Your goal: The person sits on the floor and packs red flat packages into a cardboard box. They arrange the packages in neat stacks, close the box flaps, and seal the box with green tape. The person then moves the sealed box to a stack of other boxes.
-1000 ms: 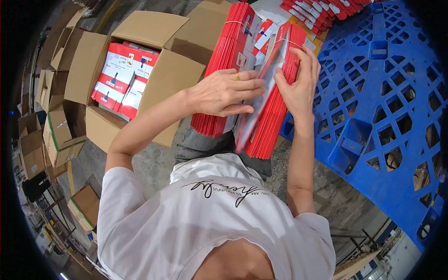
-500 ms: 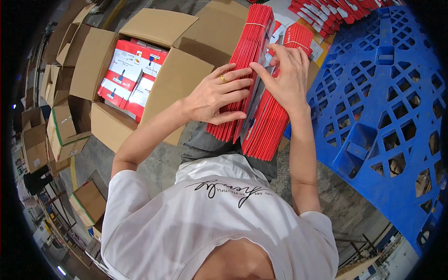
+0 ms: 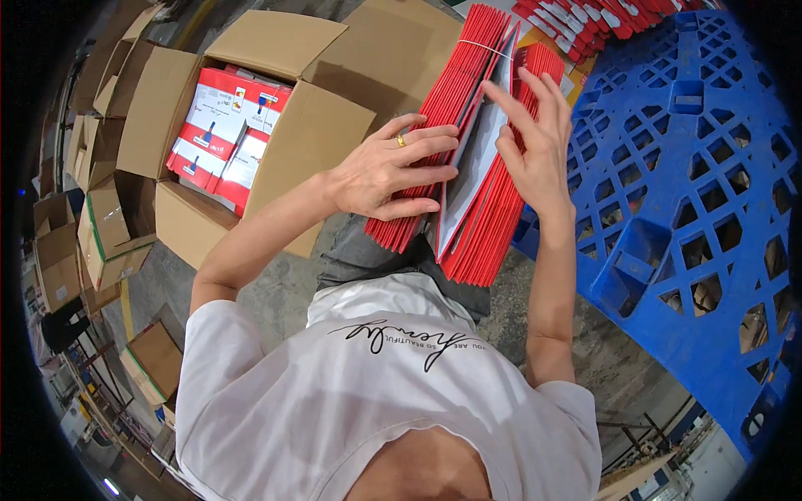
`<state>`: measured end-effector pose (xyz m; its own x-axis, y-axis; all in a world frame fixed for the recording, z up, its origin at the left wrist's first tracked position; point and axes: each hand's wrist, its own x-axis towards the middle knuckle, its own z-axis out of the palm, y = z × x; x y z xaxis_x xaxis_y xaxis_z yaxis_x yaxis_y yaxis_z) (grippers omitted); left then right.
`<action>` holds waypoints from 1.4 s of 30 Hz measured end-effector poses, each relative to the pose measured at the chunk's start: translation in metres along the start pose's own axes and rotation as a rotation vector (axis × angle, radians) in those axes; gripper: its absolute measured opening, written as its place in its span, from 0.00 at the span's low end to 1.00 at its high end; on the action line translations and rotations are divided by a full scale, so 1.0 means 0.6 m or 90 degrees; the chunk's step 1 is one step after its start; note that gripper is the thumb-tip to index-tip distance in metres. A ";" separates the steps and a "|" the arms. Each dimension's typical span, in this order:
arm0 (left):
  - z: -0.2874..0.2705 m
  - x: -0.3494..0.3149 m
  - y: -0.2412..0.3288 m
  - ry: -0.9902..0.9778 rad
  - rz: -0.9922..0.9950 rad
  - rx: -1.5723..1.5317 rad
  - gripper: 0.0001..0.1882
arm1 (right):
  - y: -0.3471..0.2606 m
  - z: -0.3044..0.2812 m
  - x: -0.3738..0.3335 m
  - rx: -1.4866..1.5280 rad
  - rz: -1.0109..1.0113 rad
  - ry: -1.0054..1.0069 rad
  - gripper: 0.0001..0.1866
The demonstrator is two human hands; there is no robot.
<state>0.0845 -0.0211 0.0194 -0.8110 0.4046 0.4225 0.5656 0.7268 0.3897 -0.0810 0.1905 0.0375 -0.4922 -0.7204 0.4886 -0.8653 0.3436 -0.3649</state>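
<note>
Two thick bundles of flat red cardboard packs lie side by side across my lap. A pale elastic band circles the far end of the left bundle (image 3: 469, 71). My left hand (image 3: 393, 167) lies across that bundle, palm down, its fingers spread over the stacked edges. Above the right bundle (image 3: 484, 242), my right hand (image 3: 535, 150) is open, thumb and fingers apart. Its index fingertip is near the upper edge of the gap; whether it touches a pack I cannot tell. Between the bundles, a whitish-grey card face (image 3: 476, 163) shows, slanting open.
At left, an open cardboard box (image 3: 276, 159) holds red-and-white printed packs (image 3: 219, 125). A blue plastic pallet (image 3: 652, 175) stands at right. More red-and-white packs (image 3: 585, 21) are heaped at the far right. Several open boxes (image 3: 121, 221) line the far left.
My right hand has shifted slightly right and its fingers have spread off the bundles. The gap between the bundles is wider, showing more of the whitish-grey face. My left hand has barely moved.
</note>
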 end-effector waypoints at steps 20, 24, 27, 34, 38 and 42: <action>0.005 -0.004 0.002 -0.004 -0.038 0.051 0.32 | -0.012 0.011 0.005 -0.029 0.058 0.071 0.21; 0.005 -0.008 0.000 0.002 -0.047 0.045 0.32 | -0.013 0.001 -0.001 -0.008 0.084 0.057 0.18; 0.008 -0.007 0.003 0.009 -0.049 0.038 0.32 | -0.019 -0.008 0.004 0.008 0.083 0.058 0.18; 0.010 -0.008 0.003 0.001 -0.043 0.065 0.32 | 0.002 -0.004 -0.008 -0.049 0.021 -0.001 0.17; 0.009 -0.005 0.004 -0.006 -0.037 0.061 0.32 | 0.002 -0.007 -0.008 -0.074 0.011 0.040 0.17; 0.018 0.001 0.015 0.007 -0.029 0.053 0.32 | -0.026 0.013 0.004 -0.088 0.052 0.095 0.20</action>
<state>0.0872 -0.0085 0.0142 -0.8340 0.3639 0.4148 0.5131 0.7879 0.3404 -0.0677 0.1785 0.0382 -0.5613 -0.5929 0.5775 -0.8214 0.4846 -0.3008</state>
